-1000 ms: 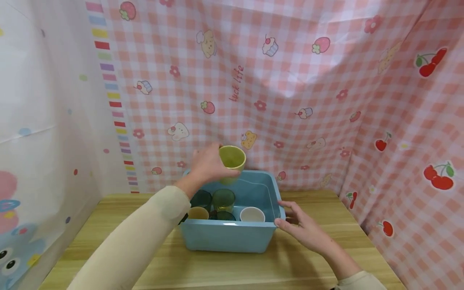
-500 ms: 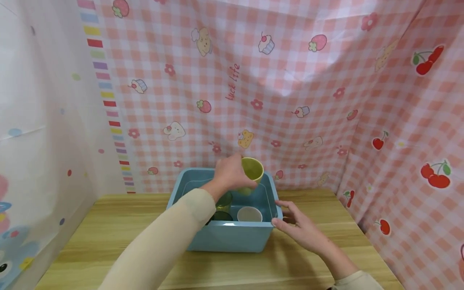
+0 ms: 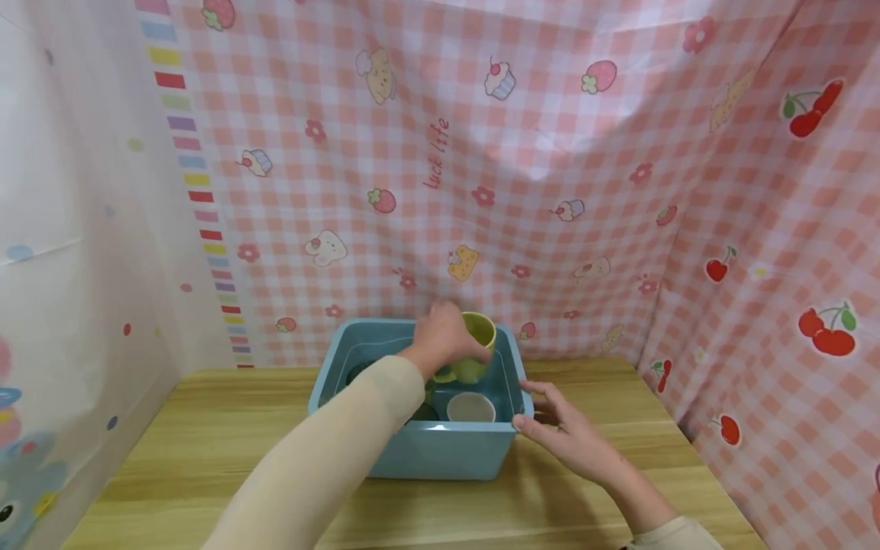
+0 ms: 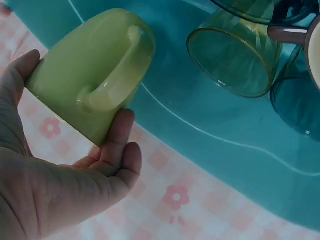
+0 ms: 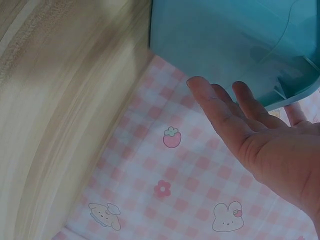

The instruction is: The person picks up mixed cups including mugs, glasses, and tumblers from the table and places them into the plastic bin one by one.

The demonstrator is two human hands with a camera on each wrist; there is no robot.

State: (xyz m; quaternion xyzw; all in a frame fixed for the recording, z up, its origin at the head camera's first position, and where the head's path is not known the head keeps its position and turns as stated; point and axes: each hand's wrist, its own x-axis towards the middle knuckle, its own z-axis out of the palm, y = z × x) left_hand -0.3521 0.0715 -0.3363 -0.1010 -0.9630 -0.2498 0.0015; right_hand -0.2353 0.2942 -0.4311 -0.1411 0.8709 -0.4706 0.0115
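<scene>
My left hand [image 3: 445, 340] grips a yellow-green mug [image 3: 470, 371] near its rim, thumb on one side and fingers on the other. The mug is partly down inside a blue plastic bin [image 3: 440, 451], at the back right. Its handle [image 4: 112, 75] faces the other cups in the left wrist view. My right hand [image 3: 567, 435] touches the bin's right rim with the thumb and a fingertip, its fingers fairly straight along the outside. A white cup [image 3: 471, 408] stands inside at the front. My left arm hides part of the bin.
In the left wrist view, a green-tinted glass [image 4: 230, 60], a dark teal glass [image 4: 297, 107] and a cup with a brown handle [image 4: 287, 34] stand together in the bin. A wooden table [image 3: 206, 443] bears the bin; a pink checked cloth [image 3: 550, 252] hangs behind.
My left hand has carried the mug rightward from above the back of the bin, then lowered it partly inside. The right hand has stayed at the rim.
</scene>
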